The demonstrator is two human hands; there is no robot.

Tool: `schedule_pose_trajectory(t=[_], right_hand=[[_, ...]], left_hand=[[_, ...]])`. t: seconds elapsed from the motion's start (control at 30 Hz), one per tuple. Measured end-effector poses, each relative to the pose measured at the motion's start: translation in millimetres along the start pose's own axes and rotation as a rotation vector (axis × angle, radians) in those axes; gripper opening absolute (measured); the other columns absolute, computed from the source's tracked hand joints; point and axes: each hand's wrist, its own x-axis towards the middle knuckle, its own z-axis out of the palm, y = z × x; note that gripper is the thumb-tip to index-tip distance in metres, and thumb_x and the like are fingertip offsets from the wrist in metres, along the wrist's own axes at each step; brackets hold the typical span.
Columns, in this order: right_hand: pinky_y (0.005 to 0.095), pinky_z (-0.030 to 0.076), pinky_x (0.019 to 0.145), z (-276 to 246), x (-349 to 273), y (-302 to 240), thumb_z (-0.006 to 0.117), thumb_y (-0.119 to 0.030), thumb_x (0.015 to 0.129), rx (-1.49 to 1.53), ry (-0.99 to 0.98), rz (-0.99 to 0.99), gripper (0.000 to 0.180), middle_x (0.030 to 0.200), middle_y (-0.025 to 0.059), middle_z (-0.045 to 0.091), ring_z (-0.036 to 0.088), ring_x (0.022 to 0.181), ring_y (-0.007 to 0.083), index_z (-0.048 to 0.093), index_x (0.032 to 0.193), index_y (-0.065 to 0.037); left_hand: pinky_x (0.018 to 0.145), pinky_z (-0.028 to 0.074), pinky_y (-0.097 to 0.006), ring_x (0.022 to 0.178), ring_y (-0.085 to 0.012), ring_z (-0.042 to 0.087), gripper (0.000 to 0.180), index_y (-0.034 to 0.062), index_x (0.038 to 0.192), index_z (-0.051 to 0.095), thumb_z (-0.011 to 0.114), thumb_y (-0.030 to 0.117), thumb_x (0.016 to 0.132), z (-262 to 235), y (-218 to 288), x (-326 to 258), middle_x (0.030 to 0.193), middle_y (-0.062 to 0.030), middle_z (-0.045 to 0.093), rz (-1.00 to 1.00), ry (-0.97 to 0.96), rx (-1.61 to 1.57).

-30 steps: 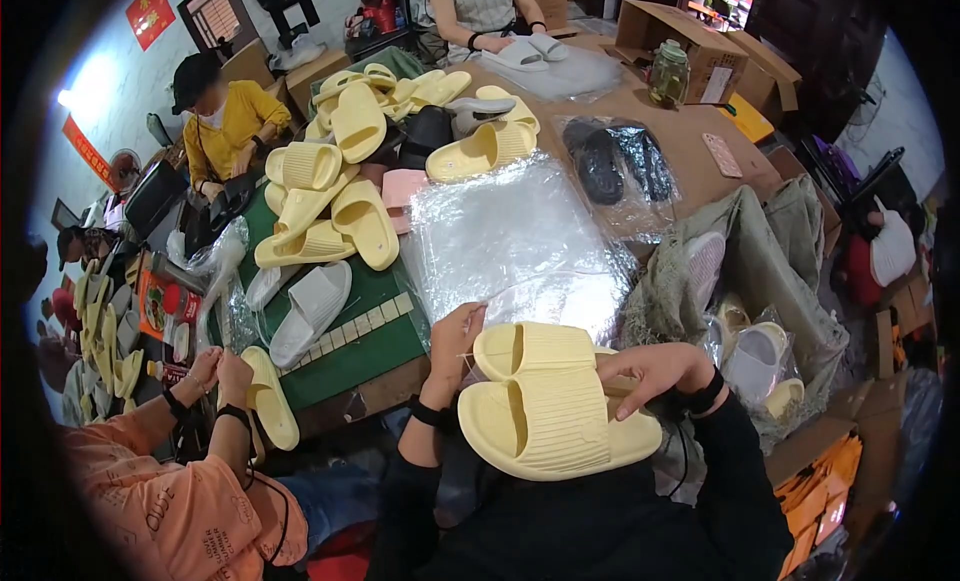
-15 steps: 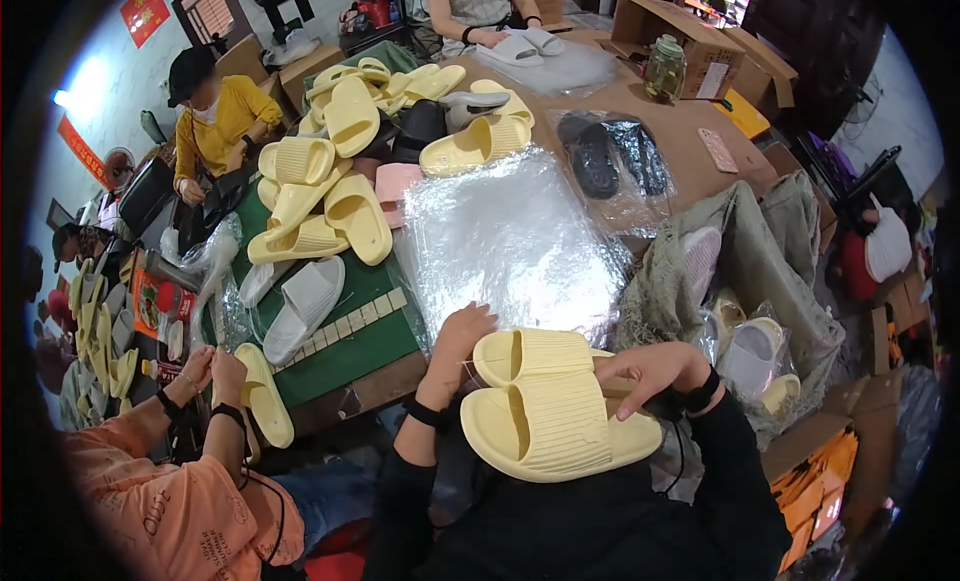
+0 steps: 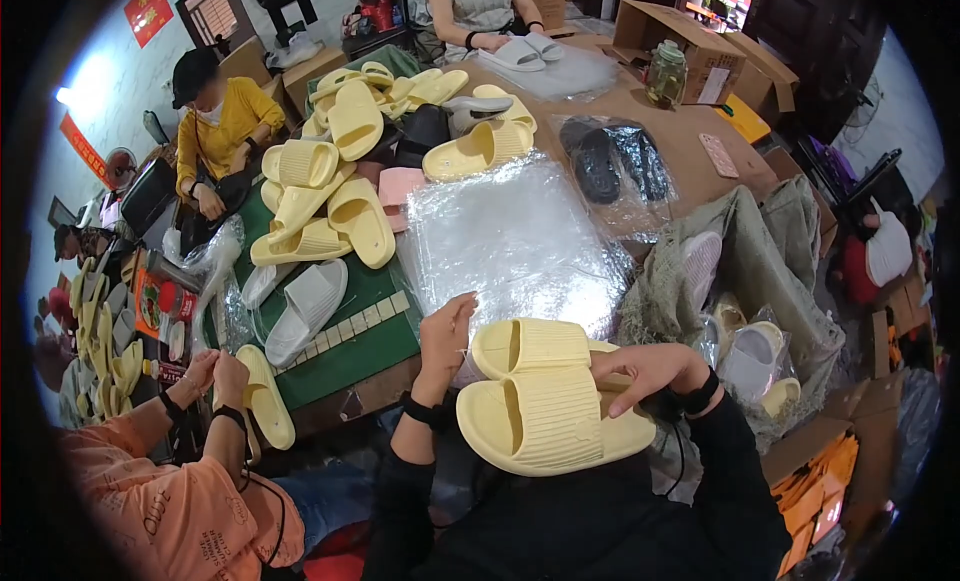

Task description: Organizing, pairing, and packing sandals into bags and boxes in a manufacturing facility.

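Note:
A pair of pale yellow ridged slippers (image 3: 545, 401) is stacked one on the other in front of my chest. My right hand (image 3: 650, 371) grips their right side, fingers curled over the heels. My left hand (image 3: 447, 331) rests against the left edge of the upper slipper, fingers extended, close to a stack of clear plastic bags (image 3: 515, 241) on the table.
A heap of yellow slippers (image 3: 330, 171) and a white pair (image 3: 305, 306) lie on a green mat (image 3: 350, 351). A black pair sits in a bag (image 3: 615, 161). A person in orange (image 3: 190, 501) at my left holds a yellow slipper (image 3: 265, 401). A sack of slippers (image 3: 750, 291) stands at right.
The slipper pair has stayed in front of me, my hands shifting only slightly on it. The person at left keeps handling their slipper.

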Motion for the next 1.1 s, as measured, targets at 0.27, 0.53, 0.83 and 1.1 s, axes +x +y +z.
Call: schedule_pose_trajectory(t=[0.27, 0.53, 0.83, 1.1], right_hand=[[0.0308, 0.033, 0.101, 5, 4, -31, 0.073, -0.014, 0.081, -0.189, 0.125, -0.254, 0.050, 0.133, 0.0109, 0.049, 0.043, 0.121, 0.0180, 0.054, 0.125, 0.002], [0.0402, 0.041, 0.085, 1, -8, 16, 0.068, -0.038, 0.082, -0.538, 0.471, 0.098, 0.044, 0.094, 0.0175, 0.056, 0.051, 0.098, 0.0312, 0.060, 0.099, 0.002], [0.0449, 0.042, 0.072, 22, 31, 21, 0.068, -0.026, 0.077, -1.155, 0.879, 0.093, 0.025, 0.089, 0.0166, 0.056, 0.051, 0.093, 0.0371, 0.061, 0.088, -0.005], [0.0485, 0.038, 0.078, -11, 75, 53, 0.063, -0.024, 0.080, -1.275, 0.967, 0.025, 0.027, 0.094, 0.0182, 0.056, 0.052, 0.094, 0.0388, 0.060, 0.099, -0.004]], left_hand=[[0.071, 0.050, -0.036, 0.079, -0.0304, 0.064, 0.024, 0.0031, 0.107, 0.066, 0.061, 0.011, 0.085, 7, -7, 0, 0.089, -0.0162, 0.068, 0.176, -0.007, -0.207], [0.075, 0.050, -0.038, 0.086, -0.0313, 0.063, 0.024, 0.0083, 0.111, 0.065, 0.057, 0.016, 0.090, 9, 35, -10, 0.097, -0.0165, 0.067, 0.221, 0.170, -0.045], [0.100, 0.032, -0.060, 0.120, -0.0355, 0.049, 0.038, 0.0208, 0.120, 0.063, 0.060, 0.022, 0.083, 34, 66, -28, 0.127, -0.0089, 0.056, 0.466, 0.173, 0.382], [0.095, 0.020, -0.072, 0.130, -0.0393, 0.035, 0.036, 0.0329, 0.119, 0.063, 0.063, 0.029, 0.083, 47, 68, -53, 0.140, -0.0081, 0.042, 0.417, 0.009, 0.250]])
